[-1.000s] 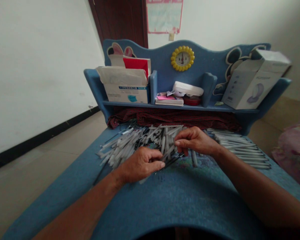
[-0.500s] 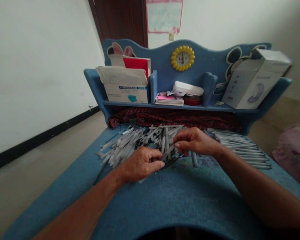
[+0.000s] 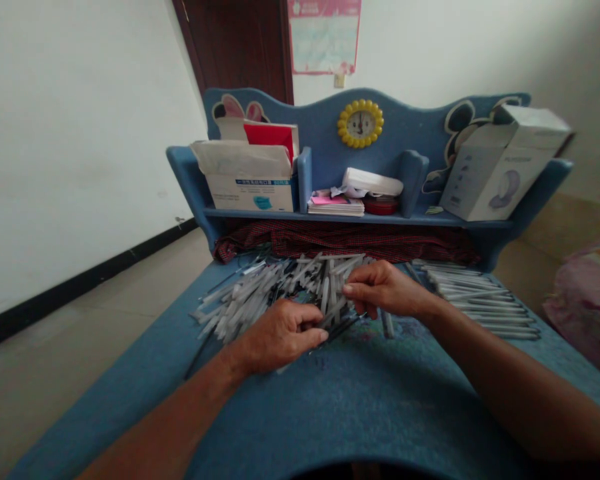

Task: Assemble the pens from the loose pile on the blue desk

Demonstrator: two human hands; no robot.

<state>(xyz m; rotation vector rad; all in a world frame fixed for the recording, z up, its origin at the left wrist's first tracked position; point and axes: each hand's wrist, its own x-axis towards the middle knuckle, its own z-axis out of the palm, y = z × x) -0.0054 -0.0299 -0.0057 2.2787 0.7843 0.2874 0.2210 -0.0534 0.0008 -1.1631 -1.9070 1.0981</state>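
Note:
A loose pile of whitish, translucent thin tubes [image 3: 250,300] lies in front of me, with thin dark rods [image 3: 343,329] among them. At the near edge of the pile, my left hand [image 3: 285,337] curls its thumb and fingers around one end of a translucent tube [image 3: 334,311]. That tube slants up toward my right hand [image 3: 383,288], which pinches thumb against forefinger at its far end. Whatever sits in this pinch is too small to make out. Under the right hand a short pale tube [image 3: 387,324] lies on the blue table [image 3: 340,407].
Right of the pile, several slim grey-white sticks [image 3: 495,303] lie side by side. Behind are a checked dark-red cloth [image 3: 340,241] and a blue shelf [image 3: 305,180] with a mask box [image 3: 250,190], papers [image 3: 335,207], a white box [image 3: 495,173] and a yellow clock [image 3: 360,124].
The view has tilted slightly, so everything shifts a little. Both hands keep nearly the same pose at the tube, with the right fingers still pinched.

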